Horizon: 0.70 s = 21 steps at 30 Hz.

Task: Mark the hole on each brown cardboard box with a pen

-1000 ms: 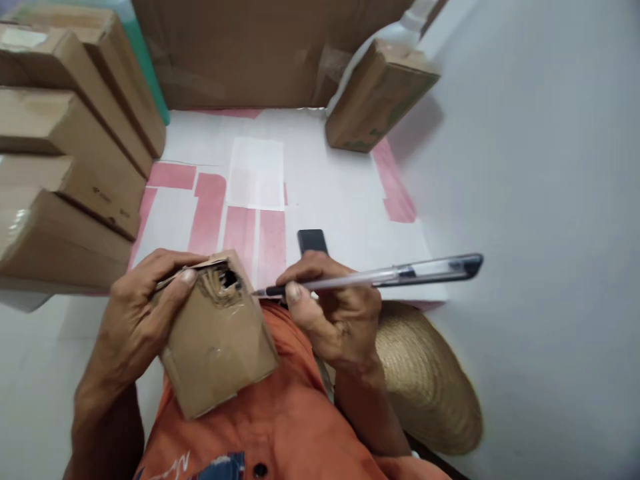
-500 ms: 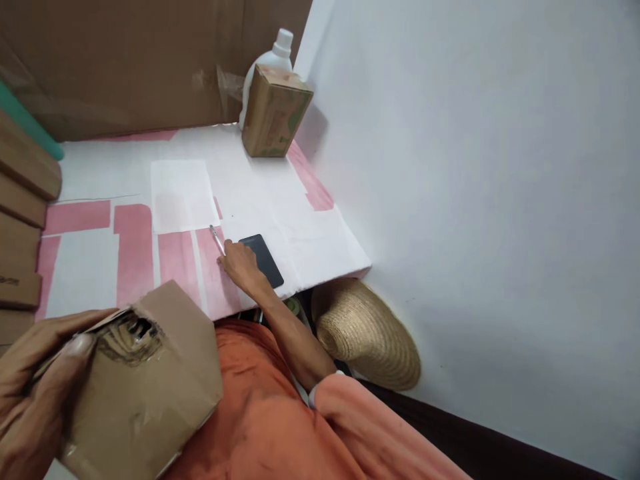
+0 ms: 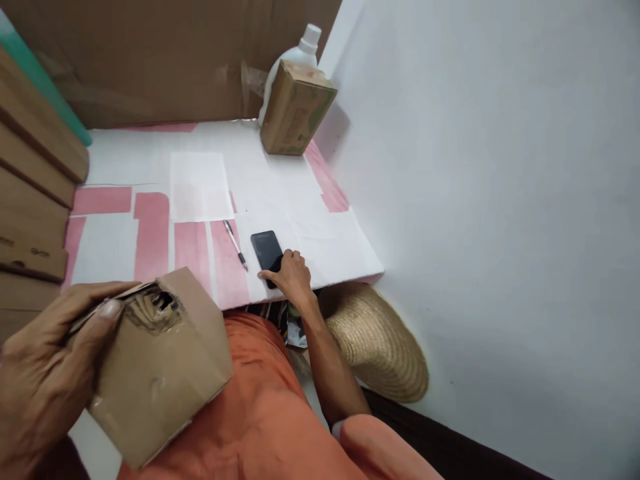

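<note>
My left hand point(image 3: 45, 373) grips a small cardboard box point(image 3: 165, 373) close to my chest; its top corner is torn open with a ragged hole point(image 3: 153, 308). My right hand point(image 3: 290, 273) reaches out to the table and rests with curled fingers on the near end of a black phone point(image 3: 267, 248), gripping its edge. A clear pen point(image 3: 235, 244) lies loose on the table just left of the phone, apart from both hands.
The white and pink table top point(image 3: 150, 227) has a white sheet point(image 3: 199, 187) on it. Stacked cardboard boxes point(image 3: 30, 200) line the left. A small box point(image 3: 295, 107) and white bottle point(image 3: 300, 50) stand at the back right. A straw hat point(image 3: 380, 343) lies under the table's edge by the wall point(image 3: 500, 167).
My right hand has laid the pen on the table and moved right onto the phone. The torn box stays in my left hand, lowered to the left.
</note>
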Each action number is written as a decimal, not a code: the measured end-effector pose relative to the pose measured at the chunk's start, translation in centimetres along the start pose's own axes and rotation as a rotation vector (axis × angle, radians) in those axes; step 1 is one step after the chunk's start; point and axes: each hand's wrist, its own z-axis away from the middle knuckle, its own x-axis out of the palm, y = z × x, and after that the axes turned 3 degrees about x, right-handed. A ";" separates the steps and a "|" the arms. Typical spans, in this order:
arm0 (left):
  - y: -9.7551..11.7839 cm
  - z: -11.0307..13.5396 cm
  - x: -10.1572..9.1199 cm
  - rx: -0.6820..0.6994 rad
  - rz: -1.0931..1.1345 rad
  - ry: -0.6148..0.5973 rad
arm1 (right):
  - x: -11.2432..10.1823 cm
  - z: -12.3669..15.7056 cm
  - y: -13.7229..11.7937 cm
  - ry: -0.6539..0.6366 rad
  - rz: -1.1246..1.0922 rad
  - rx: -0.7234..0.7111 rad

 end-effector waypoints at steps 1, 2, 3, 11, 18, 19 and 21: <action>0.3 0.0 0.0 -0.020 0.020 0.001 | 0.2 -0.4 0.3 -0.008 -0.036 0.003; 0.6 -0.1 0.0 -0.033 0.041 -0.008 | 0.4 -0.8 0.5 -0.020 -0.078 0.007; 0.8 -0.2 0.0 -0.035 0.059 -0.021 | 0.6 -1.1 0.7 -0.037 -0.126 0.006; 0.5 -0.2 0.2 0.006 0.104 -0.019 | -0.8 1.2 1.8 -0.338 -0.703 -0.135; 0.4 -0.5 0.2 0.024 0.101 -0.009 | -6.8 9.0 -2.0 -0.901 -1.296 -0.243; 0.4 -0.5 0.3 0.023 0.101 -0.011 | -7.3 10.0 -2.7 -0.979 -1.321 -0.281; 0.7 -0.5 0.3 0.021 0.098 -0.006 | -7.5 11.7 -3.9 -1.133 -1.340 -0.356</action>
